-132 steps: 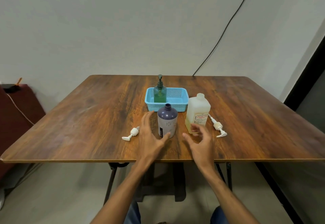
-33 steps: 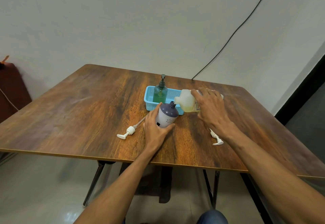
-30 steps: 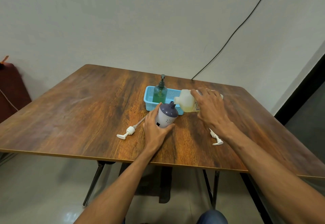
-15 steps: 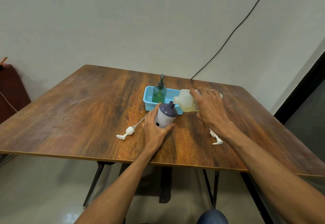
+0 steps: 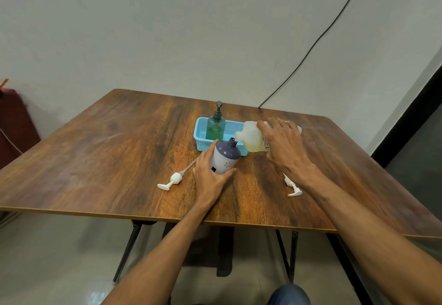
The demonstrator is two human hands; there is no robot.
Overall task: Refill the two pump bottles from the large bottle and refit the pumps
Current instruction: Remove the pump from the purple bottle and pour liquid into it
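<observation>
My left hand (image 5: 208, 178) grips the purple-topped pump bottle (image 5: 225, 157), which stands tilted toward the right with its neck open. My right hand (image 5: 283, 148) holds the large translucent bottle (image 5: 251, 137) on its side, its mouth touching the purple bottle's neck; yellowish liquid lies in its lower half. One white pump (image 5: 172, 180) lies on the table left of my left hand. A second white pump (image 5: 292, 188) lies to the right, partly hidden under my right wrist. A green pump bottle (image 5: 216, 127) with its pump fitted stands in the blue basket (image 5: 200, 137).
The wooden table (image 5: 107, 151) carries everything; its front edge runs just below my forearms. A black cable (image 5: 311, 48) runs down the wall to the table's far edge. A dark red seat (image 5: 14, 125) stands at the far left.
Since the first frame my right hand lifted and tipped the large bottle onto the purple bottle's neck, and my left hand took hold of the purple bottle. Over the last second nothing visibly moved.
</observation>
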